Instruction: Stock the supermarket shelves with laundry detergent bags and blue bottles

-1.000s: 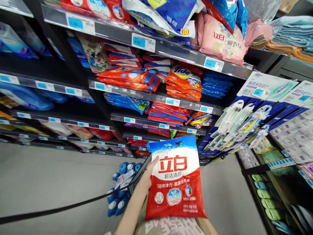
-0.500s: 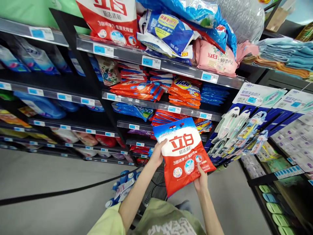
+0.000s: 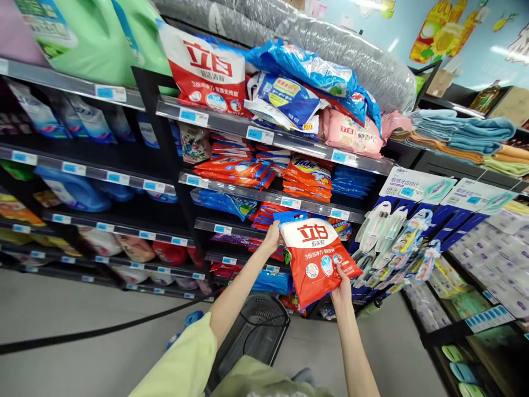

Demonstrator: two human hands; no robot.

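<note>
Between my two hands is a red, white and blue bag of washing powder, its printed front facing up at me. My left hand is closed on its upper left corner. At the lower right edge my right hand grips it, thumb on the front and the other fingers hidden beneath. Past the bag's top edge lie shelves of detergent bags, among them orange Tide bags. On the top shelf stands a matching red and white bag.
A grey plastic basket is on the floor below my hands. Toothbrush packs hang on the right, close to my right hand. Folded towels lie at the upper right. A black strap crosses the lower left.
The view has tilted up, bringing more upper shelf and wall into sight. The bag has moved slightly away from me toward the shelves, its top edge now foreshortened. More of the basket shows.
</note>
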